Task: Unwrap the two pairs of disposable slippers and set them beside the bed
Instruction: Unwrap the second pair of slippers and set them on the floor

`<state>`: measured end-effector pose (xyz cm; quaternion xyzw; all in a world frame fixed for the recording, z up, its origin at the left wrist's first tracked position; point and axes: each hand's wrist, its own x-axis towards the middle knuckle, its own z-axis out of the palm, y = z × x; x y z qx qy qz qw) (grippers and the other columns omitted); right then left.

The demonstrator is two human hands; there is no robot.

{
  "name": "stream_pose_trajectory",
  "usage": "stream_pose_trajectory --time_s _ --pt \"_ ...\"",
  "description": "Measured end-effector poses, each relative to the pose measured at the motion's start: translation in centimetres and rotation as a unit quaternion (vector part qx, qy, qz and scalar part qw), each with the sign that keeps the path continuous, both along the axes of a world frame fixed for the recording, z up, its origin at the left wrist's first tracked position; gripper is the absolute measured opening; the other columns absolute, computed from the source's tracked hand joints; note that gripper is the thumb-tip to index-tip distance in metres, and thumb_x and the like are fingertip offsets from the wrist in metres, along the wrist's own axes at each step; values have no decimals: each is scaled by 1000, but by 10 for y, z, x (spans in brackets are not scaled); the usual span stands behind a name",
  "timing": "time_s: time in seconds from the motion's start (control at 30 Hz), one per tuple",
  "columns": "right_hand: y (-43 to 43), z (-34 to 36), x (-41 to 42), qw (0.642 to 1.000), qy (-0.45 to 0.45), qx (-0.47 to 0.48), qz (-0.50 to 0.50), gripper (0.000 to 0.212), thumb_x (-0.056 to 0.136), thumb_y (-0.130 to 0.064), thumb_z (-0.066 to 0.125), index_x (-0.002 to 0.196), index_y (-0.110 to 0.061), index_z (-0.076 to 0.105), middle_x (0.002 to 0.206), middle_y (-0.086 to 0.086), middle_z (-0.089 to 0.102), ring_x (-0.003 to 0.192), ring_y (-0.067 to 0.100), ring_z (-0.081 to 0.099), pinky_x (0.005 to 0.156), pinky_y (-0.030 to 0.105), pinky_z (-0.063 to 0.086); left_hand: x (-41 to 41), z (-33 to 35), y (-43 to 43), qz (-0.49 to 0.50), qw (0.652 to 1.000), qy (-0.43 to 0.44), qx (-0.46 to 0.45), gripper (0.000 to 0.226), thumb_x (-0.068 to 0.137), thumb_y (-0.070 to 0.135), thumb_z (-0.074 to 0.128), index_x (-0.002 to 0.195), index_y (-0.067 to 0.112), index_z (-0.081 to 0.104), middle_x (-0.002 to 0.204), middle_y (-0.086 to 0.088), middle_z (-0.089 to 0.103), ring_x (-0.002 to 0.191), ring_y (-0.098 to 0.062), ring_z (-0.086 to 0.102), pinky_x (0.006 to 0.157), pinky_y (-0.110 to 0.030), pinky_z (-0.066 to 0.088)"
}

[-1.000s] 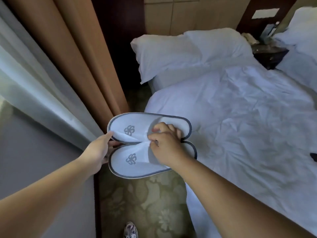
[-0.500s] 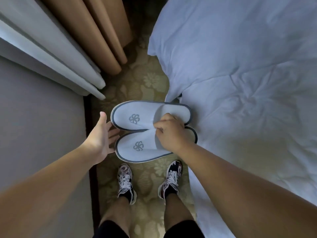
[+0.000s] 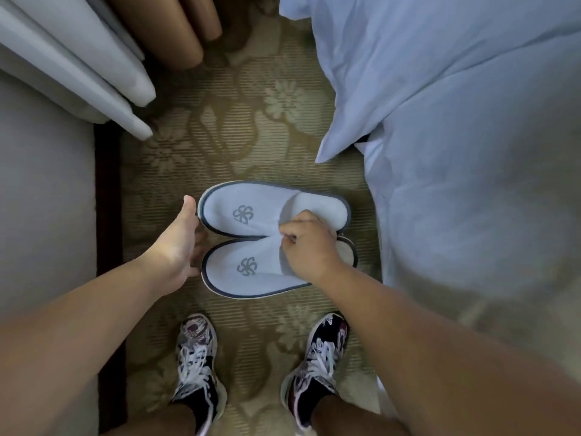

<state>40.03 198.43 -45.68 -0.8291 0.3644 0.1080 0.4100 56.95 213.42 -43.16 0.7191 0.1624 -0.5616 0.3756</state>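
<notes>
- Now the slippers (image 3: 226, 262) are down near the carpet (image 3: 251, 136), just beside the bed (image 3: 471, 184).
- Right hand (image 3: 309, 243) pinches both uppers together; left hand (image 3: 179, 243), fingers straight, touches the toes.
- Light, soft, floppy, I'd judge; the upper's edge suits gripping.
- Count: two slippers, one pair; no second pair visible.

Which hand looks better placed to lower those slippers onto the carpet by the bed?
Probably the right hand: it pinches both slippers where their uppers meet. The left hand lies open at their toe ends, gripping nothing.
</notes>
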Motion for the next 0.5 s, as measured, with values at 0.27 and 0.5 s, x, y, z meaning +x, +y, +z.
stream_pose_trajectory --time_s 0.27,0.5 --pt "-58 -153 10 1000 -19 -24 -9 15 85 -1 59 77 -5 71 93 8 57 91 28 59 85 40 49 4 -160 -69 -37 998 -33 28 78 86 81 29 147 34 37 150 -7 43 120 -26 53 81 -46 47" --pt "-108 -223 23 997 1 -75 15 45 82 2 52 53 -19 25 81 8 38 82 40 53 73 46 48 13 -257 -110 -57 997 -41 -31 73 87 80 25 121 26 61 103 3 68 96 -13 61 81 -45 44"
